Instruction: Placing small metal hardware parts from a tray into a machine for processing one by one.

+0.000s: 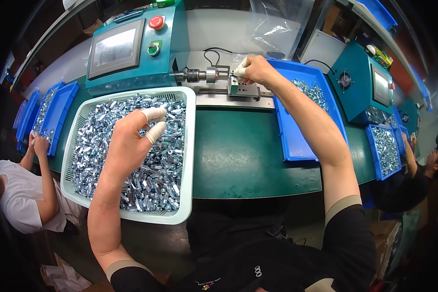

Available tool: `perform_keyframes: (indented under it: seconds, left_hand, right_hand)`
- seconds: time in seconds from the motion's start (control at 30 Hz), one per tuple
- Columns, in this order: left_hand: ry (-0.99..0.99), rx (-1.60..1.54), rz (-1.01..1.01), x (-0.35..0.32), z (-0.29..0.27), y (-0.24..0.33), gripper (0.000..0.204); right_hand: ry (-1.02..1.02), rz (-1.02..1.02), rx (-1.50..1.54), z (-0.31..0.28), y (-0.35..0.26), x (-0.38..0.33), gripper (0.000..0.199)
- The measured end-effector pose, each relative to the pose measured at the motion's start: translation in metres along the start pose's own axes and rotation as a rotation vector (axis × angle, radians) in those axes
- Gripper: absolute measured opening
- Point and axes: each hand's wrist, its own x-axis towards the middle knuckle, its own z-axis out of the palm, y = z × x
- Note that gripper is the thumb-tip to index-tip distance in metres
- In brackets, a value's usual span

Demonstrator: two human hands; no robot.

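Observation:
My left hand point(134, 138) hovers over a white basket point(191, 146) full of several small shiny metal nuts point(155, 180). Its thumb and forefinger wear white finger cots and are pinched together; whether a part sits between them I cannot tell. My right hand point(255, 70) reaches to the back, its cot-covered fingertips pinched at the top of a small metal fixture point(238, 87) beside the machine's chuck point(199, 75). Any part under those fingers is hidden.
A teal machine with a grey screen point(116, 46), red button point(155, 22) and green button point(154, 48) stands behind the basket. A blue tray point(297, 141) with metal parts lies right. Other people work at blue trays far left point(39, 146) and far right point(411, 146).

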Motion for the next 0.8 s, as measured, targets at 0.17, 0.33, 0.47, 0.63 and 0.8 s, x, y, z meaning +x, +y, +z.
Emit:
perform_keyframes:
  seconds: [0.17,0.33,0.47,0.63,0.8]
  left_hand:
    - [-0.008,0.001,-0.009,-0.002,-0.004,-0.001,0.026]
    - [0.009,-0.024,-0.004,-0.004,-0.003,-0.002,0.025]
    - [-0.002,0.002,0.002,-0.002,-0.003,0.000,0.024]
    - [-0.006,-0.005,-0.004,-0.002,-0.001,0.000,0.025]
    - [-0.007,-0.019,-0.015,-0.002,0.001,-0.002,0.024]
  right_hand:
    - [0.029,0.080,0.135,0.009,0.002,0.000,0.019]
    - [-0.015,0.097,0.125,0.003,-0.005,-0.004,0.019]
    - [-0.012,0.057,0.078,0.008,-0.003,0.001,0.018]
    - [-0.025,0.153,0.170,0.003,-0.006,0.002,0.018]
    - [-0.063,0.139,0.150,-0.003,-0.007,0.001,0.017]
